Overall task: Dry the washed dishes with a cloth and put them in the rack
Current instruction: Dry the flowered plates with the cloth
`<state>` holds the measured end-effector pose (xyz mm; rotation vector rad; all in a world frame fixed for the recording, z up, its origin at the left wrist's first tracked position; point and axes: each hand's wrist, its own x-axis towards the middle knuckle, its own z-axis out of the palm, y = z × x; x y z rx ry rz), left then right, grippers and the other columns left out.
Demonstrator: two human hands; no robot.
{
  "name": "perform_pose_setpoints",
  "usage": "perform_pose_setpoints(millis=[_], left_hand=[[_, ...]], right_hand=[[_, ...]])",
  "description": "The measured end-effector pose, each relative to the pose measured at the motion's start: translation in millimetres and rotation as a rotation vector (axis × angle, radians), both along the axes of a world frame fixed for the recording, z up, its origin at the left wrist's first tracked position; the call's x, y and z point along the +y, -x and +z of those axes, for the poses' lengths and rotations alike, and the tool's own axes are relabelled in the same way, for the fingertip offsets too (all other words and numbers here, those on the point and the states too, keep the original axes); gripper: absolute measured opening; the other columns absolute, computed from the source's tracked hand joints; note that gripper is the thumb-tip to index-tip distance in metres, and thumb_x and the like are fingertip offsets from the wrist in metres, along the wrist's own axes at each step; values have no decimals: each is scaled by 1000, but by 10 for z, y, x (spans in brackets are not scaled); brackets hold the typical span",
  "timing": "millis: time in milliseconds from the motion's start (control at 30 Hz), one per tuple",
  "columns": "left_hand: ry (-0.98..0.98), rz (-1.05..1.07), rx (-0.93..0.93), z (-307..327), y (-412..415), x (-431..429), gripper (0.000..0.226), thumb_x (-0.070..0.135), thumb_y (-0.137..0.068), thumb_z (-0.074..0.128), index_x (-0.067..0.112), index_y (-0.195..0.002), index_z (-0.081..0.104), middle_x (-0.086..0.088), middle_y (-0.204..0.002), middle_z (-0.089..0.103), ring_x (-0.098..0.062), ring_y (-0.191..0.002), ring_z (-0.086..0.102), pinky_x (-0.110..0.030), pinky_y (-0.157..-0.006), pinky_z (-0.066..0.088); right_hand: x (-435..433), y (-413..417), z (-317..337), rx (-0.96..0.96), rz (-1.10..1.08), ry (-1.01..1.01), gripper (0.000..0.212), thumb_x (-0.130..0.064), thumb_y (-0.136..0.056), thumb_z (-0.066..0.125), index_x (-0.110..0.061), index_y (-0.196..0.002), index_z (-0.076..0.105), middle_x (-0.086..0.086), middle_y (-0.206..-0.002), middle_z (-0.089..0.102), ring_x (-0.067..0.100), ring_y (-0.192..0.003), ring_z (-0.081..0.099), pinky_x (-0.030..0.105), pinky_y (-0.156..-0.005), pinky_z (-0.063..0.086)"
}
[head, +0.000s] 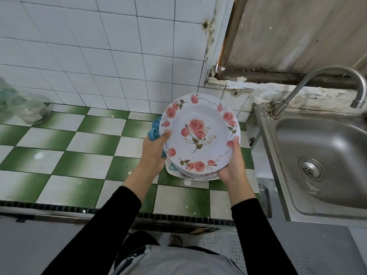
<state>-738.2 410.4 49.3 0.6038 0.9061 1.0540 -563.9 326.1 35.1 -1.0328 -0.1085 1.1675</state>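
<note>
A white plate with pink roses (pixel 206 118) is held tilted toward me above the counter. My left hand (pixel 154 151) grips its left rim and also holds a blue cloth (pixel 154 133) that bunches behind the plate. On the lower right rim sits my right hand (pixel 232 165), thumb on the plate's face. Below the raised plate, a short stack of other plates (pixel 174 169) rests on the counter, mostly hidden. No rack is in view.
A green-and-white checked tile counter (pixel 83 147) spreads to the left. Clear glass jars (pixel 25 108) stand at the far left by the tiled wall. On the right lies a steel sink (pixel 321 165) with a curved tap (pixel 321 80).
</note>
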Motion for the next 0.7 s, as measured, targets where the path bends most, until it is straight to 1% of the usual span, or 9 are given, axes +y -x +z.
perform_pose_setpoints(millis=[167,233,300,367,433,467,500,567,700], left_hand=[[10,1,5,9,41,44,12,22,-98,54,18,-109,58,2,-91,74,-15,-81,71,-36,-71,61],[-95,100,210,31,-10,26,15,28,-100,52,17,-108,59,3,-88,69,-8,-80,66,-22,-64,58],[-272,249,476,1,-81,3,29,31,-101,50,15,-124,57,2,-93,65,-2,-79,62,-17,-63,55],[-528,272,605,-60,-125,-8,45,35,-101,48,23,-144,42,-2,-126,59,-8,-98,63,-21,-74,58],[-772,62,734,-164,-208,18,56,37,-102,45,32,-153,23,5,-154,34,-22,-131,48,-38,-95,54],[-858,-93,871,-217,-267,27,59,33,-102,42,31,-155,17,8,-159,24,-25,-143,33,-47,-109,42],[-912,-232,1053,-255,-337,-2,60,29,-103,40,27,-156,12,6,-162,16,-25,-149,17,-48,-119,23],[-928,-395,1307,-294,-477,-104,59,26,-105,33,18,-156,5,1,-164,3,-22,-151,-3,-39,-121,-7],[-990,-638,1205,-176,-665,-247,64,41,-101,22,18,-156,-2,1,-164,-8,-18,-149,-14,-38,-122,-10]], right_hand=[[2,-14,45,49,-49,11,49,-58,-102,32,-27,-122,63,2,-109,77,22,-96,73,42,-72,62],[-1,-44,60,59,-56,-6,53,-62,-101,26,-30,-117,64,0,-101,78,21,-92,74,42,-76,63],[13,-59,84,52,-62,-38,54,-64,-100,25,-30,-120,63,1,-109,76,24,-103,70,46,-87,60],[37,-32,92,48,-42,-73,55,-64,-99,26,-30,-124,61,3,-118,73,26,-109,68,47,-91,58],[72,44,99,45,-5,-92,58,-66,-98,27,-30,-126,61,6,-120,72,27,-108,69,47,-86,59],[98,82,91,60,17,-108,60,-68,-97,28,-28,-129,61,8,-121,72,29,-110,69,48,-87,59],[123,122,99,83,43,-133,64,-69,-95,30,-26,-133,59,10,-126,70,32,-115,67,50,-90,57],[166,176,117,133,85,-165,71,-71,-91,32,-22,-137,56,14,-132,65,36,-121,62,50,-96,54],[235,243,87,151,75,-117,78,-71,-89,35,-16,-141,54,15,-130,66,33,-121,63,49,-104,49]])
